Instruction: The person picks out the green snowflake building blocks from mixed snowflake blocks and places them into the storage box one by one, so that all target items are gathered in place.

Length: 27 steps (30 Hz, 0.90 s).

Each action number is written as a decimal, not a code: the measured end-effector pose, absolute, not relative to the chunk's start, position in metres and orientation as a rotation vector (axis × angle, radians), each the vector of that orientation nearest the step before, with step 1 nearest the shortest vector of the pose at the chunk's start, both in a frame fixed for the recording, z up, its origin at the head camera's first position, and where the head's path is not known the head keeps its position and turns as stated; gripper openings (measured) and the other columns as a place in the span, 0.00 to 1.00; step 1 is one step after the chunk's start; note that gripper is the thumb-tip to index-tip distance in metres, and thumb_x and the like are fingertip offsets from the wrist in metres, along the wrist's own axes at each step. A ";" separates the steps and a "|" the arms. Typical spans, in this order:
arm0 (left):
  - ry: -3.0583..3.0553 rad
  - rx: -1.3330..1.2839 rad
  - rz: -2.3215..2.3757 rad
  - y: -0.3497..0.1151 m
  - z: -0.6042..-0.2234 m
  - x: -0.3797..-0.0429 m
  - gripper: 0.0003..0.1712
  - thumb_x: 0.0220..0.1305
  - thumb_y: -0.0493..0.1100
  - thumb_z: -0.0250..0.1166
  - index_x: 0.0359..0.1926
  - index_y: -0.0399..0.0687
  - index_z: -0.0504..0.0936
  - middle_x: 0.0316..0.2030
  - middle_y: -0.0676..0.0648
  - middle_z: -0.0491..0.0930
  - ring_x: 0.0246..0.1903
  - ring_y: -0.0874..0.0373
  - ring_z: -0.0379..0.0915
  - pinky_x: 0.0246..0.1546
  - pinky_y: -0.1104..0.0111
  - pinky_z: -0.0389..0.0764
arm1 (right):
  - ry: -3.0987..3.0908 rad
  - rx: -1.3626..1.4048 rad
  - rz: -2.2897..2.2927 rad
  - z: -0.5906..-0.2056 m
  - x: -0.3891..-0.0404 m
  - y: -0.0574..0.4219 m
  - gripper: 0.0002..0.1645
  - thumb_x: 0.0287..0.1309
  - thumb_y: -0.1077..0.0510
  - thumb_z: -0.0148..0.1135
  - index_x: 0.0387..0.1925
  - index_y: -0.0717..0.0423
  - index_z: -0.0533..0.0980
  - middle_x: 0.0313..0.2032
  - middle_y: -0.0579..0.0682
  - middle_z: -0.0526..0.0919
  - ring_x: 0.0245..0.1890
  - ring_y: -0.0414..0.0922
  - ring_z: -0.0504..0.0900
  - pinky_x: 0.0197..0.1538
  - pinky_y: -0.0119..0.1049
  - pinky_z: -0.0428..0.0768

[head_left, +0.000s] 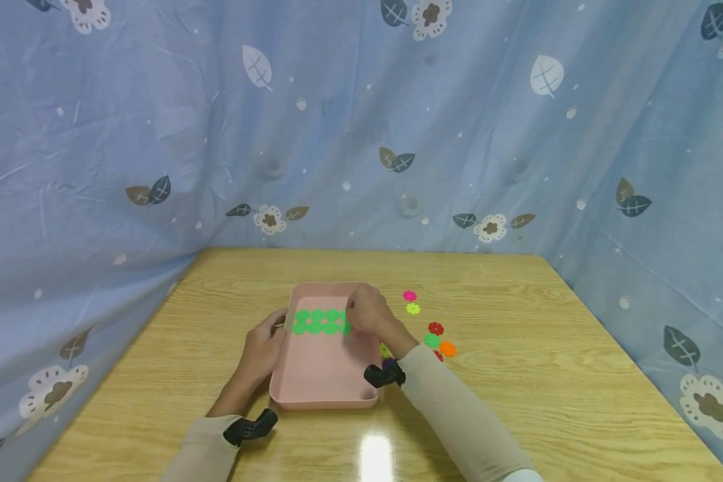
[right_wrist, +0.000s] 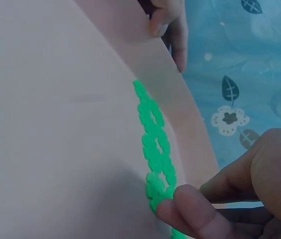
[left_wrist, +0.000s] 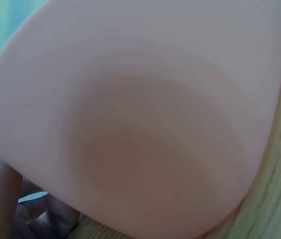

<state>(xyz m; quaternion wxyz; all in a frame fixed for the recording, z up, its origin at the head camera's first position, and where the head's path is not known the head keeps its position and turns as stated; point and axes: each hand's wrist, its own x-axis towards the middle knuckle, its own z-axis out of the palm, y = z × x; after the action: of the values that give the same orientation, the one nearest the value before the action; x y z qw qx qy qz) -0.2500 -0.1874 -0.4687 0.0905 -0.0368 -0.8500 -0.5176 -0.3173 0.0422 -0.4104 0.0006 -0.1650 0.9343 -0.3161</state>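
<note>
A pink tray [head_left: 325,381] lies on the table, and my left hand [head_left: 262,348] grips its left side, thumb inside the rim and fingers outside. Inside it, green flower-shaped discs [head_left: 316,321] lie side by side in two rows along the far part. My right hand [head_left: 370,311] reaches into the tray's far right part, its curled fingertips at the right end of these rows. In the right wrist view the fingertips [right_wrist: 190,204] cover part of a green disc [right_wrist: 155,186]. The left wrist view is mostly filled by the tray's outer side [left_wrist: 145,109].
Right of the tray lie loose discs on the wooden table [head_left: 518,348]: pink [head_left: 410,295], yellow [head_left: 413,308], red [head_left: 436,329], green [head_left: 432,341] and orange [head_left: 448,349]. Several more show partly behind the right wrist. A blue patterned curtain [head_left: 337,134] hangs behind the table.
</note>
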 end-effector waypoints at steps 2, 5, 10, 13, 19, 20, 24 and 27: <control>-2.525 -0.107 -1.539 -0.188 -0.469 -0.250 0.30 0.73 0.38 0.45 0.73 0.37 0.65 0.64 0.35 0.74 0.55 0.44 0.79 0.49 0.58 0.82 | 2.936 -0.533 -0.990 -0.410 -0.318 0.043 0.17 0.57 0.70 0.56 0.18 0.60 0.86 0.17 0.47 0.81 0.15 0.38 0.68 0.18 0.30 0.66; -2.523 -0.105 -1.539 -0.188 -0.469 -0.250 0.30 0.73 0.38 0.45 0.73 0.37 0.65 0.64 0.35 0.74 0.55 0.43 0.80 0.48 0.58 0.82 | 2.931 -0.543 -0.994 -0.409 -0.318 0.045 0.14 0.57 0.69 0.57 0.25 0.61 0.88 0.29 0.52 0.86 0.22 0.41 0.73 0.23 0.32 0.72; -2.523 -0.103 -1.535 -0.187 -0.469 -0.250 0.30 0.73 0.39 0.45 0.73 0.37 0.65 0.64 0.35 0.75 0.55 0.43 0.80 0.50 0.58 0.82 | 2.907 -0.559 -1.040 -0.405 -0.314 0.052 0.13 0.62 0.66 0.57 0.39 0.63 0.87 0.45 0.56 0.86 0.38 0.51 0.83 0.36 0.41 0.82; -2.523 -0.098 -1.532 -0.187 -0.469 -0.251 0.30 0.73 0.39 0.45 0.73 0.37 0.65 0.64 0.36 0.75 0.55 0.44 0.80 0.50 0.58 0.82 | 2.852 -0.567 -1.137 -0.401 -0.313 0.060 0.14 0.63 0.67 0.55 0.44 0.65 0.85 0.40 0.58 0.86 0.33 0.52 0.86 0.33 0.40 0.83; -2.528 -0.098 -1.530 -0.187 -0.469 -0.252 0.29 0.74 0.39 0.45 0.74 0.38 0.65 0.65 0.36 0.74 0.56 0.44 0.79 0.52 0.56 0.81 | 2.810 -0.603 -1.255 -0.395 -0.313 0.082 0.13 0.66 0.68 0.53 0.44 0.66 0.83 0.37 0.59 0.86 0.27 0.46 0.86 0.30 0.35 0.84; -2.529 -0.099 -1.533 -0.187 -0.469 -0.252 0.29 0.74 0.39 0.45 0.74 0.38 0.65 0.65 0.36 0.74 0.57 0.44 0.79 0.52 0.56 0.81 | 2.830 -0.622 -1.239 -0.395 -0.313 0.086 0.13 0.66 0.68 0.53 0.43 0.65 0.83 0.37 0.58 0.86 0.27 0.46 0.86 0.31 0.36 0.84; -2.532 -0.101 -1.543 -0.188 -0.470 -0.251 0.29 0.74 0.39 0.45 0.74 0.38 0.65 0.65 0.36 0.74 0.57 0.43 0.78 0.52 0.55 0.81 | 2.912 -0.683 -1.147 -0.393 -0.312 0.101 0.12 0.64 0.68 0.56 0.41 0.63 0.84 0.34 0.53 0.85 0.29 0.43 0.81 0.36 0.39 0.82; -2.532 -0.104 -1.550 -0.189 -0.471 -0.251 0.30 0.74 0.39 0.45 0.74 0.38 0.65 0.65 0.36 0.74 0.56 0.43 0.79 0.51 0.56 0.82 | 2.945 -0.729 -1.097 -0.392 -0.311 0.113 0.11 0.63 0.67 0.57 0.41 0.64 0.84 0.35 0.52 0.85 0.31 0.45 0.79 0.39 0.41 0.81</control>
<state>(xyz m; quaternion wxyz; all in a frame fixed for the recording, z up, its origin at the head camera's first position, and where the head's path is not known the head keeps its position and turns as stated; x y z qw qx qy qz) -0.2511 -0.1888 -0.4710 0.0855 -0.0348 -0.8492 -0.5199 -0.3115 0.1125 -0.3923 -0.0421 -0.2258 0.9120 -0.3397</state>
